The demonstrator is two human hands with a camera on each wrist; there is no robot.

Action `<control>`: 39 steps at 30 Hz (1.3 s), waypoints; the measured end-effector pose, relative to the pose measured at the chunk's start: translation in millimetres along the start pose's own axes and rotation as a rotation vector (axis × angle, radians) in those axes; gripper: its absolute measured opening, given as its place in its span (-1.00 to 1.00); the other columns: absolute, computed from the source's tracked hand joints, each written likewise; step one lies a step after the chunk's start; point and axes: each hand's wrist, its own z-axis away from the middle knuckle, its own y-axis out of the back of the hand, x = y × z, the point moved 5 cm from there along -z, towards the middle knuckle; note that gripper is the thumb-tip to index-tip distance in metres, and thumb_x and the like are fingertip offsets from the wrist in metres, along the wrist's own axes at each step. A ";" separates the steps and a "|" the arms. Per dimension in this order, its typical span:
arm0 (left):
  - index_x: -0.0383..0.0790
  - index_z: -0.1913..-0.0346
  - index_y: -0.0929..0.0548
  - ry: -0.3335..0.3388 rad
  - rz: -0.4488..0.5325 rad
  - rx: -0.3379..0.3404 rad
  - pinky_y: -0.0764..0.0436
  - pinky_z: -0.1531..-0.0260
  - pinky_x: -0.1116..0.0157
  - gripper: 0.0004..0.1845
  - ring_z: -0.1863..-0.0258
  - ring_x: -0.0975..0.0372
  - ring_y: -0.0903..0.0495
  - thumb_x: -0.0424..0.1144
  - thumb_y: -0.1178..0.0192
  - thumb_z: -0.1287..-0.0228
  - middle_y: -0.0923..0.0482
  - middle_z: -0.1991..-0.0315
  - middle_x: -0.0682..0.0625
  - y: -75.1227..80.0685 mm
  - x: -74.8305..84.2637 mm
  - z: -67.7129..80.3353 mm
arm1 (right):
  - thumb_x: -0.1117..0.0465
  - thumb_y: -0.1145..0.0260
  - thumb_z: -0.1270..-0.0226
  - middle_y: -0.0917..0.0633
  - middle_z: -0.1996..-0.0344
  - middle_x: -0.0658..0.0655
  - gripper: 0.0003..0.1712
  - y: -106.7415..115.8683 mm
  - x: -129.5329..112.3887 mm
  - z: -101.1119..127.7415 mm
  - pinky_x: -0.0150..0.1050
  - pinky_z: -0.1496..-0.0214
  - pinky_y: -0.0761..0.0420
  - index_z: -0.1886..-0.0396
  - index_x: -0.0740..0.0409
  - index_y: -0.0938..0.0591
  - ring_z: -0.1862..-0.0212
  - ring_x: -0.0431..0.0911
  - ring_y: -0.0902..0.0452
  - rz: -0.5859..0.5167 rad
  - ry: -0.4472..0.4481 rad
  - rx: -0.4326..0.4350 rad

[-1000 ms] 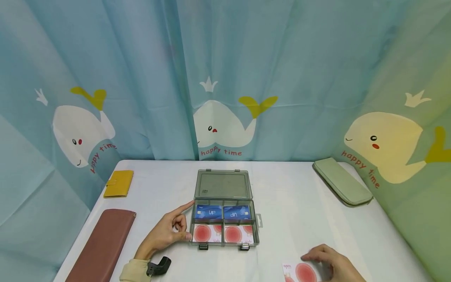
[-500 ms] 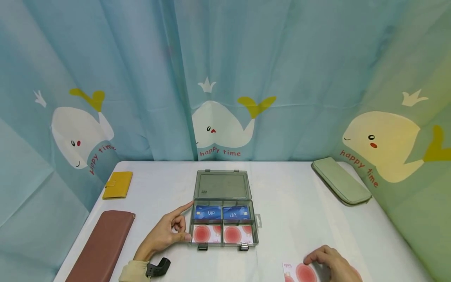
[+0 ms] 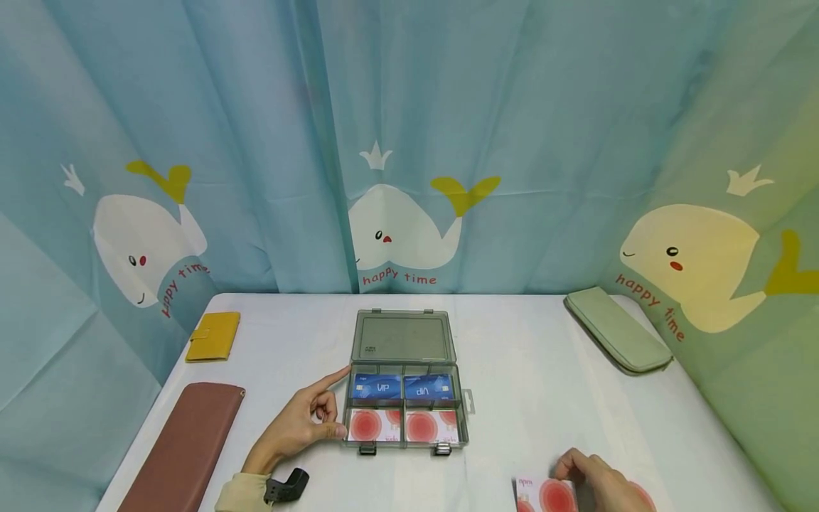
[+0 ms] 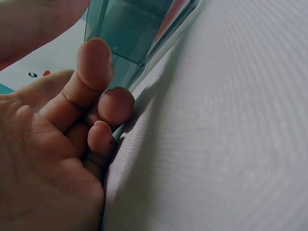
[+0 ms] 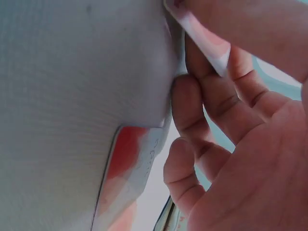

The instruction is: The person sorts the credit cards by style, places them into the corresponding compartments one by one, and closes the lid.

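Observation:
A clear grey-green divided plastic box (image 3: 436,403) lies with its lid (image 3: 403,336) folded back. Blue VIP cards (image 3: 377,387) fill its two rear compartments, and cards with red circles (image 3: 374,425) its two front ones. My left hand (image 3: 297,423) touches the box's left side with a straight index finger at the rear and the thumb at the front; its other fingers are curled. To the right, near the front, my right hand (image 3: 601,480) pinches a pink-circled card (image 3: 544,493), which is slightly off the table. Another such card (image 5: 127,168) lies on the table beside that hand.
A yellow snap wallet (image 3: 214,336) and a long brown wallet (image 3: 185,444) lie along the left side. At the back right lies a green zip wallet (image 3: 617,331). A blue whale-print curtain (image 3: 544,142) hangs behind the white table (image 3: 512,355).
My right hand has closed on the pink-circled card and raised it a little, with a shadow now at its left edge. The other card has come into view beside the hand. My left hand stays put.

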 end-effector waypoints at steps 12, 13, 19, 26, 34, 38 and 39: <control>-0.38 -0.64 -0.24 0.002 -0.005 -0.002 -0.40 0.40 0.21 0.05 0.54 0.17 -0.36 -0.43 -0.56 -0.08 -0.48 0.55 -0.20 -1.1 0.1 1.4 | 0.43 -0.31 -0.48 -0.67 0.27 -0.28 -0.84 5.7 -27.2 -0.8 -0.37 0.43 -0.53 0.08 0.17 -0.53 0.36 -0.44 -0.54 -0.241 0.137 -0.074; -0.38 -0.64 -0.24 0.002 -0.004 -0.002 -0.39 0.40 0.21 0.05 0.53 0.22 -0.36 -0.43 -0.56 -0.08 -0.47 0.55 -0.20 -1.1 0.4 1.4 | 0.42 -0.32 -0.48 -0.66 0.27 -0.29 -0.81 7.6 -29.1 -1.4 -0.37 0.43 -0.51 0.07 0.11 -0.53 0.37 -0.45 -0.53 -0.223 0.152 -0.058; -0.38 -0.64 -0.24 -0.001 -0.004 -0.001 -0.40 0.40 0.22 0.05 0.48 0.43 -0.36 -0.42 -0.56 -0.09 -0.47 0.55 -0.20 -0.9 1.6 1.6 | 0.42 -0.30 -0.51 -0.65 0.21 -0.19 -0.79 16.5 -35.8 -8.0 -0.37 0.38 -0.59 -0.01 0.10 -0.54 0.43 -0.39 -0.64 -0.248 0.141 -0.003; -0.38 -0.64 -0.23 0.006 0.008 -0.001 -0.40 0.40 0.22 0.06 0.48 0.42 -0.36 -0.42 -0.56 -0.08 -0.47 0.54 -0.22 -1.4 0.0 1.9 | 0.56 -0.39 -0.33 -0.65 0.25 -0.01 -0.59 20.2 -53.4 -22.8 -0.32 0.48 -0.66 -0.10 0.21 -0.56 0.49 -0.35 -0.67 -0.231 0.248 0.215; -0.34 -0.64 -0.24 0.009 0.003 0.000 -0.40 0.39 0.27 0.05 0.47 0.44 -0.37 -0.41 -0.56 -0.09 -0.47 0.54 -0.20 -0.3 -0.3 0.9 | 0.50 -0.48 -0.27 -0.69 0.23 0.10 -0.54 17.6 -69.8 -43.8 -0.24 0.45 -0.70 -0.14 0.22 -0.62 0.51 -0.16 -0.73 -0.295 0.216 0.268; -0.35 -0.64 -0.24 -0.005 0.001 -0.004 -0.40 0.39 0.27 0.05 0.47 0.44 -0.36 -0.43 -0.55 -0.10 -0.48 0.55 -0.21 -0.4 -0.3 -0.2 | 0.44 -0.59 -0.14 -0.68 0.19 0.16 -0.43 16.0 -79.1 -53.3 -0.31 0.41 -0.69 -0.17 0.27 -0.65 0.52 -0.17 -0.72 -0.297 0.210 0.283; -0.35 -0.64 -0.23 -0.008 0.002 -0.006 -0.40 0.39 0.27 0.04 0.47 0.45 -0.36 -0.44 -0.55 -0.10 -0.48 0.55 -0.21 -0.7 -0.3 -0.6 | 0.42 -0.61 -0.10 -0.68 0.17 0.17 -0.39 15.5 -81.0 -55.5 -0.33 0.40 -0.68 -0.19 0.28 -0.65 0.52 -0.18 -0.70 -0.296 0.206 0.281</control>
